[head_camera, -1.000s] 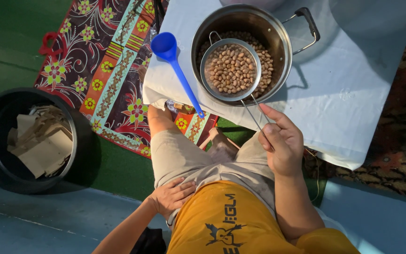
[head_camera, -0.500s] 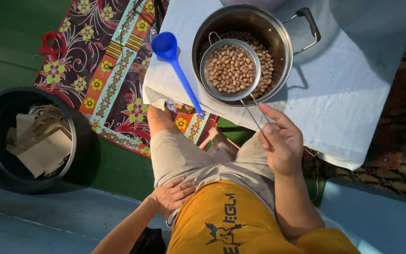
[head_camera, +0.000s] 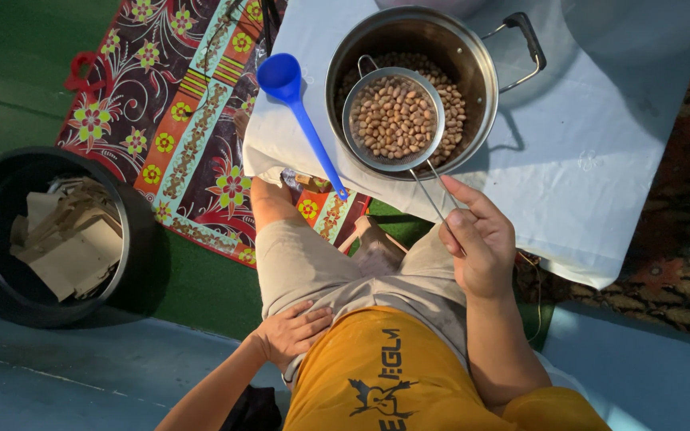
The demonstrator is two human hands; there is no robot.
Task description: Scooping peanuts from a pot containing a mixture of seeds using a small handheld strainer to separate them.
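A round wire-mesh strainer [head_camera: 394, 120] full of pale brown peanuts [head_camera: 395, 118] is sitting inside a steel pot [head_camera: 473, 60], slightly toward the pot's left side. Its long axis is running from the bowl at the far end down through a thin wire handle [head_camera: 433, 195] that is pointing near and a little to the right, toward the person. The right hand [head_camera: 479, 237] is gripping the near end of that handle, fingers curled around it with the index finger and thumb pinching the wire. More peanuts are lying in the pot around and beyond the strainer. The pot is standing on a white cloth [head_camera: 600, 152], its black-gripped side handle [head_camera: 525, 44] sticking out to the far right.

Just left of the pot, a blue plastic ladle [head_camera: 298, 112] is lying on the cloth, cup to the far left and stem slanting near and right.

The left hand [head_camera: 293, 331] is resting flat on the person's thigh, fingers loosely spread, holding nothing. Farther left, a patterned floral mat [head_camera: 177, 112] is covering the green floor, and a black round bin [head_camera: 9, 279] holding cardboard scraps [head_camera: 65, 243] is standing at the left edge.
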